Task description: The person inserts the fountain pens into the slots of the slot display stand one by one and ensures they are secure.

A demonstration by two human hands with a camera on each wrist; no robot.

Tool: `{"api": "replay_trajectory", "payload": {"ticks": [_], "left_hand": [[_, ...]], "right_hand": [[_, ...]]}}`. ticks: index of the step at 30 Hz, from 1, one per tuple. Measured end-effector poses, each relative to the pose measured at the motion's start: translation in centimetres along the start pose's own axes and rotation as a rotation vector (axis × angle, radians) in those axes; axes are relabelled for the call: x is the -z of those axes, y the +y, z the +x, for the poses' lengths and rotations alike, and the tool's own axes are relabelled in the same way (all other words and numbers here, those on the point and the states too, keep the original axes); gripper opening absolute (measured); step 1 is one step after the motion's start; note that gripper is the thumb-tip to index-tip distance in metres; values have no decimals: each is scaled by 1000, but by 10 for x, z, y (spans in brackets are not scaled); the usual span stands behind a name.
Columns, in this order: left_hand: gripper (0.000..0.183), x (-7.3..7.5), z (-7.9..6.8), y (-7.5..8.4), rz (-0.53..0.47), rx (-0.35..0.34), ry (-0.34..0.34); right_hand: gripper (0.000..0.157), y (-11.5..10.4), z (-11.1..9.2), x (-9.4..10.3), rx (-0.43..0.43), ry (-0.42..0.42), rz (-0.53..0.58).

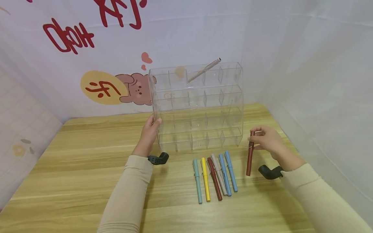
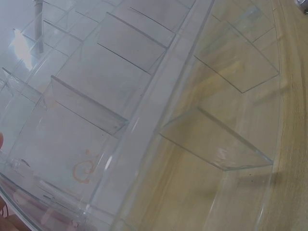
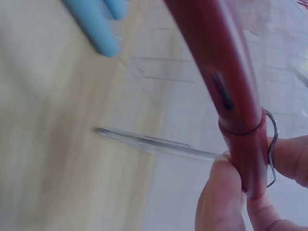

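Note:
My right hand (image 1: 266,140) pinches a dark red fountain pen (image 1: 249,158) by its clipped cap, with the barrel pointing down beside the rack's right side. Up close in the right wrist view, the thumb and fingers hold the red pen (image 3: 236,96) around the cap and its wire clip. My left hand (image 1: 148,134) grips the left side of a clear acrylic rack (image 1: 201,133), thumb toward the front. A pale grey pen (image 1: 204,70) leans to the right in the rack's top tier. Clear dividers (image 2: 216,139) fill the left wrist view; little of that hand shows there.
Several capped pens lie in a row before the rack: teal (image 1: 197,181), yellow (image 1: 205,179), dark red (image 1: 214,179), grey (image 1: 219,174) and two blue (image 1: 231,171). The wooden table (image 1: 73,168) meets a printed white curtain (image 1: 198,32) behind and at the right.

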State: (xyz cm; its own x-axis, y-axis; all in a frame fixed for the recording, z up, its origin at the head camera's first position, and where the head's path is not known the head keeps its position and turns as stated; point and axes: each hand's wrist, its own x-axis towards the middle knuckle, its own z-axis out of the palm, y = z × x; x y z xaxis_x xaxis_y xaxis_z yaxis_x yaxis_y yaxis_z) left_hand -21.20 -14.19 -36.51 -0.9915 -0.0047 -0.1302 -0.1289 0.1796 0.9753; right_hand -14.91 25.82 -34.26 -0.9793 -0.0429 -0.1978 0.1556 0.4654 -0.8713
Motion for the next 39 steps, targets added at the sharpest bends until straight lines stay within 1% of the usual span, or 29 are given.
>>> {"api": "replay_trajectory", "payload": {"ticks": [5, 7, 10, 12, 14, 17, 19, 24, 31, 33, 39], "left_hand": [[54, 0, 0, -1, -4, -5, -1], [53, 0, 0, -1, -9, -10, 1], [54, 0, 1, -2, -12, -12, 1], [54, 1, 1, -3, -13, -13, -2], [54, 1, 1, -3, -10, -12, -6], [54, 0, 1, -2, -6, -9, -10], [54, 0, 0, -2, -4, -8, -11], [55, 1, -1, 0, -6, -10, -13], [56, 0, -1, -1, -13, -18, -24], [56, 0, -1, -1, -14, -19, -24], [55, 0, -1, -2, -18, -25, -16]], "right_hand": [[51, -13, 2, 12, 27, 29, 60], [50, -19, 3, 16, 35, 54, 85], [35, -28, 4, 21, 53, 102, 136], [25, -35, 4, 24, 70, 127, 197], [21, -42, 4, 27, 82, 152, 277], [24, -54, 4, 30, 103, 186, 420], [27, -62, 4, 31, 115, 223, 474], [31, -81, 5, 31, 154, 316, 545], [34, -104, 10, 32, 209, 405, 719], [35, -111, 12, 32, 223, 439, 746], [39, -129, 21, 33, 239, 513, 844]]}}
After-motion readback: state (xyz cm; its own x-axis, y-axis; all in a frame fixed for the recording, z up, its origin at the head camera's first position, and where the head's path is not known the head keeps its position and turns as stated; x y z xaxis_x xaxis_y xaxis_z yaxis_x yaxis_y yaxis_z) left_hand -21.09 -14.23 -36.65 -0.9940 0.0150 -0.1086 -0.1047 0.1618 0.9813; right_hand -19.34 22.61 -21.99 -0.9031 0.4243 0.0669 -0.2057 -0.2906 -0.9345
